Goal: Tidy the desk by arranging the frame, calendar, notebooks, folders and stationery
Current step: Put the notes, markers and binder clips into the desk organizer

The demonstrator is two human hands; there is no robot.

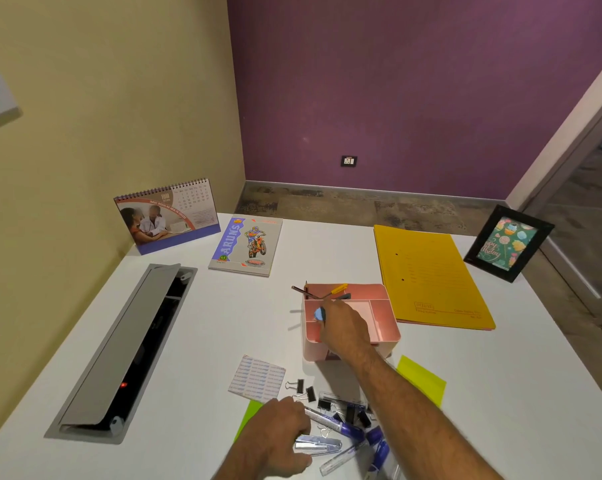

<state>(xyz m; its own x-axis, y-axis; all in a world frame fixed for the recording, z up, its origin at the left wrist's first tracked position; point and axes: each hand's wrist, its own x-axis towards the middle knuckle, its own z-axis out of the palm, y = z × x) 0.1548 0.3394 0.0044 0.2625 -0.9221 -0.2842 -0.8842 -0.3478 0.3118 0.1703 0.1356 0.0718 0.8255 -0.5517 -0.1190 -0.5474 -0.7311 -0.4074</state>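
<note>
Right hand over pink organiser mid-desk, fingers pinching a blue-tipped item, left hand closed on pens at near edge, calendar far-left corner, frame far-right.

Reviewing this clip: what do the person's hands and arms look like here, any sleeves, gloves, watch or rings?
Both the left hand and the right hand are bare, with no gloves. The right forearm is uncovered along its whole visible length, with no sleeve edge in view, and has visible hair. No watch, band or ring shows on either hand. Little of the left arm is in frame.
</note>
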